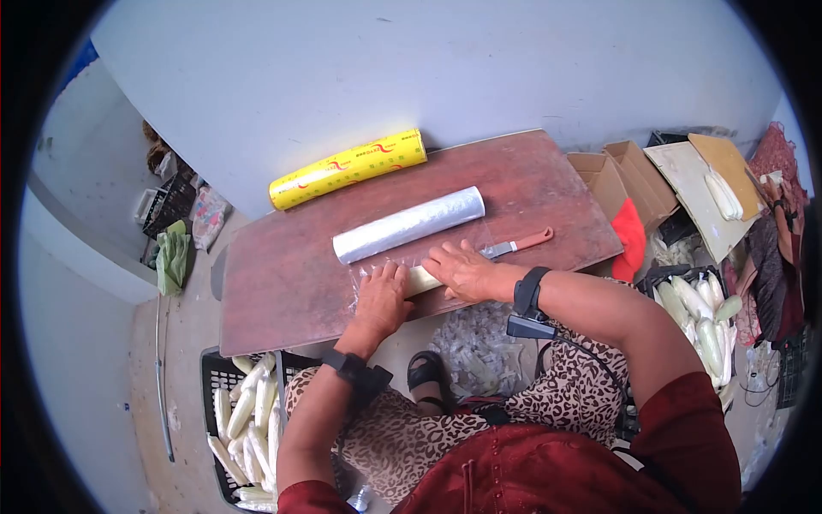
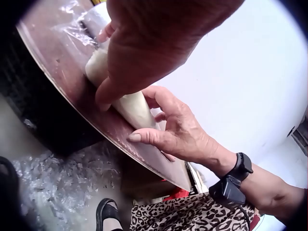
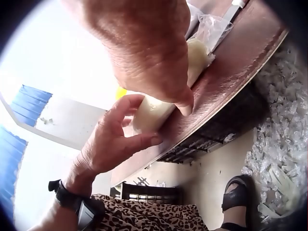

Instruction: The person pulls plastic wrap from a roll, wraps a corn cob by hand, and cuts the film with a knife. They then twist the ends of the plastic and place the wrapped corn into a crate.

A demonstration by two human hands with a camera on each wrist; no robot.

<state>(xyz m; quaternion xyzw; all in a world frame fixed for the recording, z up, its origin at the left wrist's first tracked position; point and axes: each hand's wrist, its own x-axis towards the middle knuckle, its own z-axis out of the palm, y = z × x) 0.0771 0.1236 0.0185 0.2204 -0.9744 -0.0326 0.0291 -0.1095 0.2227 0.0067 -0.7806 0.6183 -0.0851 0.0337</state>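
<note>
A long whitish-green vegetable (image 1: 422, 281) lies near the front edge of the reddish-brown table (image 1: 282, 274); its exact kind I cannot tell. My left hand (image 1: 383, 298) holds one end of it, thumb on the near side and fingers over the far side, as the right wrist view shows. Round its other end curl the thumb and fingers of my right hand (image 1: 467, 272). Thin clear film (image 3: 211, 31) lies at the vegetable. Just beyond the hands is a roll of clear cling film (image 1: 409, 224). A knife (image 1: 527, 243) with an orange-red handle rests beside my right hand.
A yellow printed roll (image 1: 348, 168) lies at the table's back edge by the wall. Pale vegetables (image 1: 244, 411) fill a black crate at lower left, and more (image 1: 706, 313) stand at right. Cardboard boxes (image 1: 634, 184) are beyond the table's right end. Plastic scraps (image 1: 484, 347) cover the floor below.
</note>
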